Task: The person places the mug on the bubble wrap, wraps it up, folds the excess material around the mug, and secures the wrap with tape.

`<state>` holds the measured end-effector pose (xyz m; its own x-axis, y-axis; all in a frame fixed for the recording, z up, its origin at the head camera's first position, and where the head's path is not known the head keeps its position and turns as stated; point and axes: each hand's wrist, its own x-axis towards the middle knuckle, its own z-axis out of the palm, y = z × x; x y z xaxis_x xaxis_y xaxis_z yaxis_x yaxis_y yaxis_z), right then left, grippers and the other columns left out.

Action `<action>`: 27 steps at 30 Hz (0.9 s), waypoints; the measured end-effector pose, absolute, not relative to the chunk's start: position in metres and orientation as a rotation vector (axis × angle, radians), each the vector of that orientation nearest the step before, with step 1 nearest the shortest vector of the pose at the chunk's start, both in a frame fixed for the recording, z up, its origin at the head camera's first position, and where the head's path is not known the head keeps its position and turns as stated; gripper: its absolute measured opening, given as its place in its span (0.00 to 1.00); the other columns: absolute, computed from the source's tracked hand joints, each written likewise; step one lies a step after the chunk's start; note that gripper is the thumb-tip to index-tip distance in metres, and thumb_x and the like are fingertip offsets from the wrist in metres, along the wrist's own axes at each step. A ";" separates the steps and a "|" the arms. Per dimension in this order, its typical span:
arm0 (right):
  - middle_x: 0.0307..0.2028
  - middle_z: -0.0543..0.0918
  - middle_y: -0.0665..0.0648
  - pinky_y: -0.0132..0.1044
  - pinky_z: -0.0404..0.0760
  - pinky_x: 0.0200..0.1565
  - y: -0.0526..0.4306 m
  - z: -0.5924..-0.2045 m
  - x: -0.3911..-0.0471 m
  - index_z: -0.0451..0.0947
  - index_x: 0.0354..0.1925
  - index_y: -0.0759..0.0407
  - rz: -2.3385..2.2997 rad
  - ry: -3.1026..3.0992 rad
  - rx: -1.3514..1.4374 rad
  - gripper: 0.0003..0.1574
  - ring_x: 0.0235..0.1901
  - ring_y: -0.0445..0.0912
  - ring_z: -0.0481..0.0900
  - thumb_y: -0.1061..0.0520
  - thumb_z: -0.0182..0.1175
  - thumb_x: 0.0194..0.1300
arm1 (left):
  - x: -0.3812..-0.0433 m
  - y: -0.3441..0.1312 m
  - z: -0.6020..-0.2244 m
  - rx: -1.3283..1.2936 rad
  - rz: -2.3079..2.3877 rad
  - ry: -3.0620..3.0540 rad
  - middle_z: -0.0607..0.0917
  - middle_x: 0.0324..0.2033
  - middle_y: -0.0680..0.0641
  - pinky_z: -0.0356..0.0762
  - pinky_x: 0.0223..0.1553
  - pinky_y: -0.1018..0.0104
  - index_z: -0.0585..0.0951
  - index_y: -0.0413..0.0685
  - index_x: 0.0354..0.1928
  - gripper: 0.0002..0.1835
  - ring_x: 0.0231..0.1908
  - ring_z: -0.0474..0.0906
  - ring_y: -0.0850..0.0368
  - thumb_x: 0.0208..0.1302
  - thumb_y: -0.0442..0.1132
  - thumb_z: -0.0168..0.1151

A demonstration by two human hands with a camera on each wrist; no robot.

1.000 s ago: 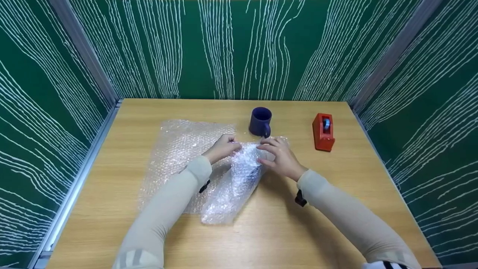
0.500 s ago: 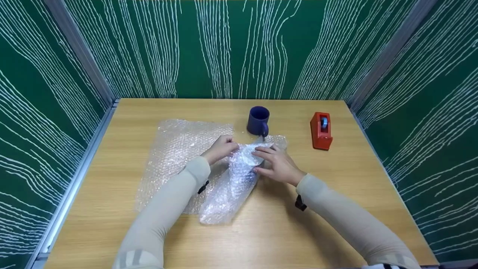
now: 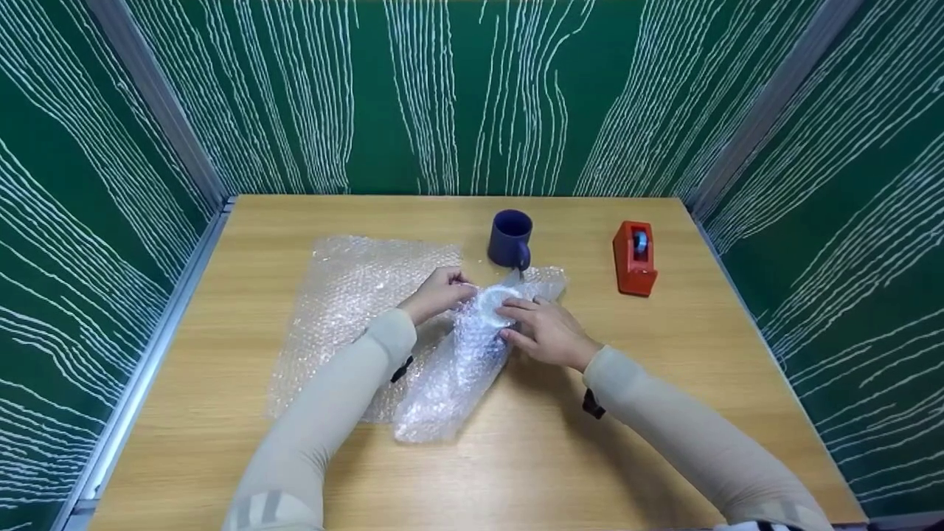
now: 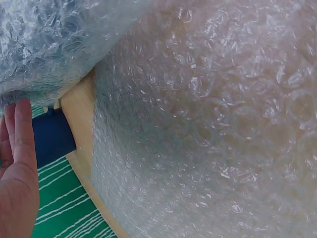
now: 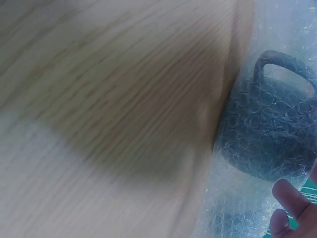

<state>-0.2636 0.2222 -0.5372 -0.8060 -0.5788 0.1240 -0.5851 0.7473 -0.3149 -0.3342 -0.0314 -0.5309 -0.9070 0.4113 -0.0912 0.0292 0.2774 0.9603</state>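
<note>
Clear bubble wrap (image 3: 435, 413) is rolled around a dark mug (image 5: 270, 134), whose handle and body show through the layers in the right wrist view. The roll lies slanted, with a pale round end (image 3: 495, 304) turned upward between the hands. My left hand (image 3: 441, 292) holds the wrap at the left of that end; in the left wrist view its fingertips meet the plastic. From the other side, the fingers of my right hand (image 3: 547, 330) press on the round end, thumb lower on the roll. A second mug (image 3: 509, 238), dark blue and unwrapped, stands upright just behind.
A flat part of the bubble wrap (image 3: 354, 295) spreads over the left of the wooden table (image 3: 590, 457). At the right back stands a red tape dispenser (image 3: 634, 258) with a blue roll. Green panels with white lines (image 3: 369, 96) enclose the back and sides.
My right hand has moved slightly down and left, its fingers now on the rolled end. The wrap there has been pushed aside, showing the round shape. My left hand stays nearly in place.
</note>
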 end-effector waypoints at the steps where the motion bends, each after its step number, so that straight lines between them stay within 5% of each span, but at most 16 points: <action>1: 0.72 0.82 0.61 0.65 0.71 0.75 0.222 -0.537 -0.264 0.80 0.72 0.53 0.527 -2.917 0.980 0.30 0.71 0.62 0.79 0.42 0.61 0.81 | -0.334 -0.031 -0.530 0.396 1.663 2.220 0.83 0.33 0.54 0.82 0.38 0.71 0.85 0.39 0.41 0.06 0.34 0.79 0.62 0.68 0.34 0.63; 7: 0.66 0.86 0.60 0.64 0.77 0.70 0.222 -0.540 -0.265 0.84 0.68 0.54 0.495 -2.905 0.999 0.26 0.67 0.61 0.82 0.45 0.59 0.81 | -0.336 -0.030 -0.532 0.414 1.633 2.181 0.90 0.48 0.40 0.90 0.45 0.66 0.84 0.29 0.58 0.18 0.40 0.84 0.59 0.70 0.32 0.64; 19: 0.55 0.90 0.63 0.60 0.82 0.65 0.224 -0.538 -0.275 0.86 0.57 0.63 0.870 -2.968 1.065 0.18 0.58 0.59 0.86 0.54 0.59 0.81 | -0.334 -0.023 -0.529 0.456 1.540 2.213 0.87 0.51 0.39 0.86 0.42 0.71 0.83 0.32 0.63 0.23 0.40 0.81 0.59 0.68 0.33 0.68; 27: 0.41 0.87 0.59 0.54 0.82 0.53 0.227 -0.538 -0.279 0.85 0.46 0.62 0.949 -2.926 1.148 0.11 0.44 0.53 0.82 0.57 0.59 0.80 | -0.333 -0.016 -0.530 0.534 1.490 2.272 0.88 0.51 0.38 0.80 0.41 0.73 0.85 0.32 0.61 0.22 0.43 0.79 0.59 0.66 0.33 0.70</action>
<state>-0.2787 0.2270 -0.5377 -0.7466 -0.6610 0.0750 -0.5792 0.5905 -0.5620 -0.3330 -0.0164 -0.5304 -0.8594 0.5017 -0.0981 0.1099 0.3687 0.9231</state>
